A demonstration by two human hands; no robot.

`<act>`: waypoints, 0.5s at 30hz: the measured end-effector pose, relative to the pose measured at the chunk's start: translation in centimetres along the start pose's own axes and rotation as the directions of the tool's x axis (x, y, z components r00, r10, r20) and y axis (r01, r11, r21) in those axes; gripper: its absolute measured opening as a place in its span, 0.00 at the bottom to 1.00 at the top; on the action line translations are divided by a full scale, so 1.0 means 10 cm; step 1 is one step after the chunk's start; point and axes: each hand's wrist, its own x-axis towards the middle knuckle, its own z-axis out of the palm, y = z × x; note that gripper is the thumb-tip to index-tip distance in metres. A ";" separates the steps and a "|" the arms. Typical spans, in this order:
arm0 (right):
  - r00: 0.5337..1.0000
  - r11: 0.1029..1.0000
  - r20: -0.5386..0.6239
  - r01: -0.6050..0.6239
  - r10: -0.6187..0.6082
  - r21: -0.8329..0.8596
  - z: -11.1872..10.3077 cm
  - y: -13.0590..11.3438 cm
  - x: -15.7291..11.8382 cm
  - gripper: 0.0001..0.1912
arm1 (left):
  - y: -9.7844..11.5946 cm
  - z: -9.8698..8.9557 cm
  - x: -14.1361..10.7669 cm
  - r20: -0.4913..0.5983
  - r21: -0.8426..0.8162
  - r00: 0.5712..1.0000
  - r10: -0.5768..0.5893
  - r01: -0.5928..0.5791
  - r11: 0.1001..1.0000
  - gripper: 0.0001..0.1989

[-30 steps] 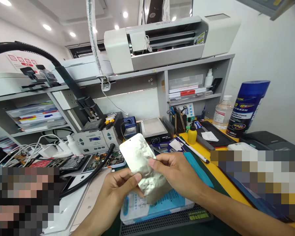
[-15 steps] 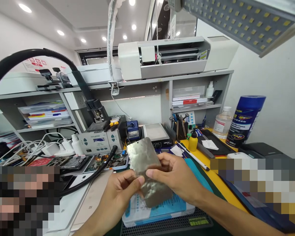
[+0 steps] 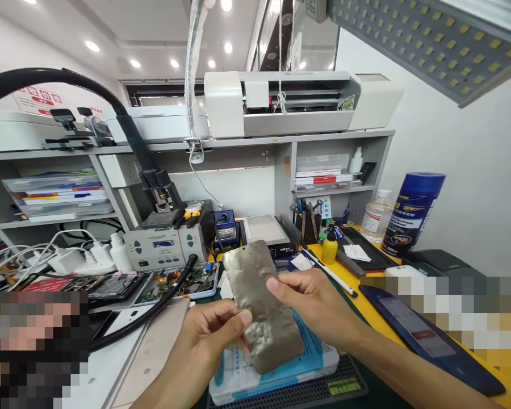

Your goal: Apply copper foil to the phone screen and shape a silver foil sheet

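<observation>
A thin, phone-shaped metallic panel (image 3: 266,315) with rounded corners, a dented shiny surface and a small hole near its top edge is held up at a tilt between both hands. My left hand (image 3: 215,335) pinches its left edge, thumb on the near face. On the right edge, my right hand (image 3: 300,289) grips with thumb in front and fingers mostly hidden behind. Beneath the panel lies a blue-and-white flat box (image 3: 281,380) on a black perforated mat (image 3: 351,372).
A tray of small parts (image 3: 174,287) and a black hose (image 3: 153,312) lie left. Pale phone or tablet shells (image 3: 149,355) rest nearer. To the right stand a yellow bottle (image 3: 330,250), a white pen-like stick (image 3: 332,272) and a blue spray can (image 3: 413,213). A lamp (image 3: 426,45) hangs overhead.
My right hand has slid up the panel's right edge, its thumb farther from the left thumb. More of the panel's face shows. The camera view has shifted slightly.
</observation>
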 end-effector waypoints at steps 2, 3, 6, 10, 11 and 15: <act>1.000 1.000 0.017 0.001 -0.001 0.014 -0.04 0.00 0.01 0.26 | 0.01 -0.02 0.01 0.013 -0.032 1.000 -0.013 0.013 0.999 0.18; 1.000 0.999 0.030 -0.006 0.005 0.036 -0.06 0.00 0.02 0.24 | 0.02 -0.04 0.02 0.023 -0.044 1.000 -0.017 0.018 0.999 0.17; 0.995 0.971 0.092 -0.062 0.042 0.231 -0.11 -0.01 0.03 0.19 | 0.05 -0.11 0.03 0.039 -0.042 0.999 -0.007 0.008 0.999 0.17; 0.992 0.942 0.053 -0.122 0.111 0.313 -0.04 -0.02 0.03 0.18 | 0.03 -0.15 0.04 0.020 0.024 0.999 0.025 -0.026 0.999 0.18; 0.991 0.951 0.017 -0.131 0.131 0.282 0.00 -0.02 0.02 0.17 | 0.01 -0.13 0.03 0.022 0.045 0.999 0.029 -0.030 0.999 0.18; 0.972 0.951 -0.115 -0.169 0.205 0.260 0.16 0.01 0.00 0.17 | -0.05 -0.04 0.02 0.048 0.099 0.998 0.038 -0.043 0.994 0.21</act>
